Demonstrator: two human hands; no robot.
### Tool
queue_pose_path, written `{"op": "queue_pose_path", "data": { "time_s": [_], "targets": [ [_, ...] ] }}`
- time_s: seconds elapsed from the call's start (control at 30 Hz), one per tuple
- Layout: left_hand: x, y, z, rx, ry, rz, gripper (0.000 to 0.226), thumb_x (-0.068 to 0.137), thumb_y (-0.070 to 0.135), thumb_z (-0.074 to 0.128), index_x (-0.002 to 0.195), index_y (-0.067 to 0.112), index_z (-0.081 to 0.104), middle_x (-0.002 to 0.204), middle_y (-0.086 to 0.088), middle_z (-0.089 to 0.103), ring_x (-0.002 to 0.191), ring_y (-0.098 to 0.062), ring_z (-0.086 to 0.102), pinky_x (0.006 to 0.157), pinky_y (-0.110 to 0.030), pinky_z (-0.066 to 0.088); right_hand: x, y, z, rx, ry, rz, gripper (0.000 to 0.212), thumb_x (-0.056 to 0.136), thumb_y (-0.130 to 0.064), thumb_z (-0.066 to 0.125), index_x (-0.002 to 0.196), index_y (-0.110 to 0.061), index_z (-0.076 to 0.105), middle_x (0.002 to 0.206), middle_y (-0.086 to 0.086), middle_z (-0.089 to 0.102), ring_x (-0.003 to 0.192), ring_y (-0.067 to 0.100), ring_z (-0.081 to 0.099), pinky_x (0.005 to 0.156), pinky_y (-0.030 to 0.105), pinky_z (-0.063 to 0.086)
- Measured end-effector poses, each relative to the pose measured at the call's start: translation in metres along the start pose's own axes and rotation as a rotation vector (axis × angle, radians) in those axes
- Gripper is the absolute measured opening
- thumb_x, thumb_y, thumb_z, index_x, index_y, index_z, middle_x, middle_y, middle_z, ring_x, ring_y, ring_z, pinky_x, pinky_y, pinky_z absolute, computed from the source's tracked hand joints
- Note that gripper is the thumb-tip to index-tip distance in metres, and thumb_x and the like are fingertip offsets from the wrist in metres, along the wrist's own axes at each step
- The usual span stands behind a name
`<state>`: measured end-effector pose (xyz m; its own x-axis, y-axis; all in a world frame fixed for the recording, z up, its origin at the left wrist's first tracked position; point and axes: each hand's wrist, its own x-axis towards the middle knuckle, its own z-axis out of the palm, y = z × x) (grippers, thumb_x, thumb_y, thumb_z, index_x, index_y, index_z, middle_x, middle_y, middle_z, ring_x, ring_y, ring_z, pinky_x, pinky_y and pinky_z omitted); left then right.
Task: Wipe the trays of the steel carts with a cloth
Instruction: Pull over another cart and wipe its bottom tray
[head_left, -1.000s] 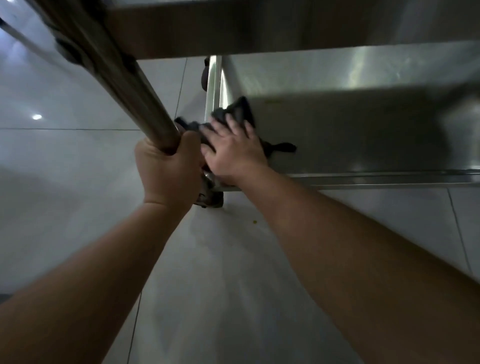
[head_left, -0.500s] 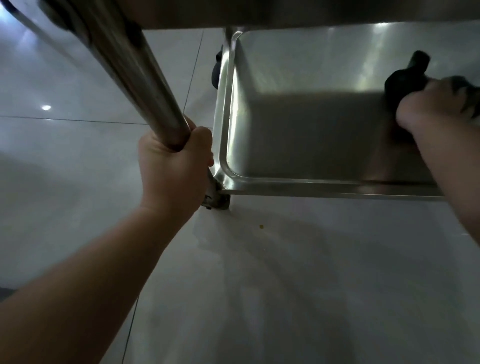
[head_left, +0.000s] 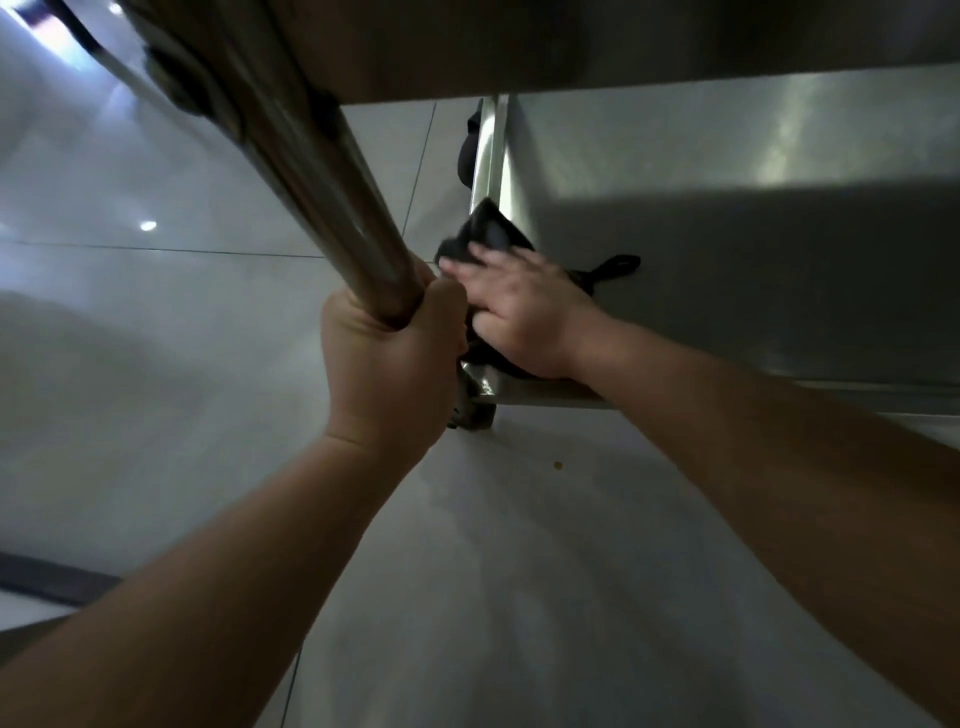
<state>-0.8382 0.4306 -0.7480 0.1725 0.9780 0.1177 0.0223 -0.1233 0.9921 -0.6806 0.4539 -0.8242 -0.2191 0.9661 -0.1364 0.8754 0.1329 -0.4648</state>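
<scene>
Hands are split between bracing and wiping: the left hand (head_left: 387, 358) is clenched around the cart's upright steel post (head_left: 332, 208), while the right hand (head_left: 519, 312) lies flat, fingers extended, pressing the dark cloth (head_left: 493, 236) onto the lower tray (head_left: 753, 270). Cloth and right hand sit in the tray's near-left corner, just beside the left fist. The tray's long axis runs off to the right, so the unwiped run appears to lie rightward, within the right hand's reach only.

Two bare forearms, no sleeves showing; the left hand (head_left: 387, 358) and right hand (head_left: 522, 317) wear no gloves, rings or watch.
</scene>
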Motion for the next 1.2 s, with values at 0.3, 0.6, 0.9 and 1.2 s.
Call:
{"op": "queue_pose_path", "data": {
  "time_s": [0.3, 0.6, 0.9, 1.2],
  "targets": [
    [-0.006, 0.003, -0.005, 0.032, -0.030, -0.010, 0.023, 0.072, 0.017, 0.060, 0.057, 0.007, 0.045, 0.054, -0.008, 0.047, 0.053, -0.028, 0.048, 0.056, -0.041, 0.045, 0.052, 0.090, -0.059, -0.096, 0.166, 0.684, 0.060, 0.106, -0.030, 0.029, 0.165, -0.025, 0.023, 0.175, -0.007, 0.008, 0.162, 0.025, 0.001, 0.128, 0.055, -0.001],
    [-0.004, 0.001, -0.007, 0.046, -0.049, -0.002, 0.020, 0.071, 0.020, 0.060, 0.056, 0.023, 0.048, 0.053, -0.002, 0.047, 0.054, -0.027, 0.046, 0.054, -0.054, 0.046, 0.067, 0.029, -0.030, -0.070, 0.013, 0.406, 0.066, 0.101, -0.038, 0.025, 0.165, -0.040, 0.014, 0.175, -0.013, 0.005, 0.161, 0.018, -0.003, 0.127, 0.051, -0.003],
    [-0.004, 0.003, -0.010, 0.177, -0.039, 0.024, 0.015, 0.073, 0.022, 0.060, 0.060, 0.017, 0.054, 0.056, 0.002, 0.055, 0.056, -0.023, 0.054, 0.056, -0.041, 0.049, -0.060, -0.019, 0.017, -0.091, -0.067, 0.133, 0.060, 0.107, -0.053, 0.021, 0.165, -0.040, 0.012, 0.173, -0.021, -0.001, 0.160, 0.008, -0.009, 0.128, 0.047, -0.006],
    [-0.020, 0.017, -0.009, 0.449, 0.059, -0.161, 0.032, 0.085, 0.039, 0.061, 0.098, 0.010, 0.067, 0.085, -0.006, 0.071, 0.079, -0.018, 0.068, 0.064, -0.036, 0.058, -0.128, 0.017, 0.012, -0.171, 0.108, 0.273, 0.056, 0.106, -0.049, 0.028, 0.161, -0.039, 0.033, 0.172, -0.016, 0.019, 0.160, 0.012, 0.013, 0.128, 0.046, 0.007]
  ]
}}
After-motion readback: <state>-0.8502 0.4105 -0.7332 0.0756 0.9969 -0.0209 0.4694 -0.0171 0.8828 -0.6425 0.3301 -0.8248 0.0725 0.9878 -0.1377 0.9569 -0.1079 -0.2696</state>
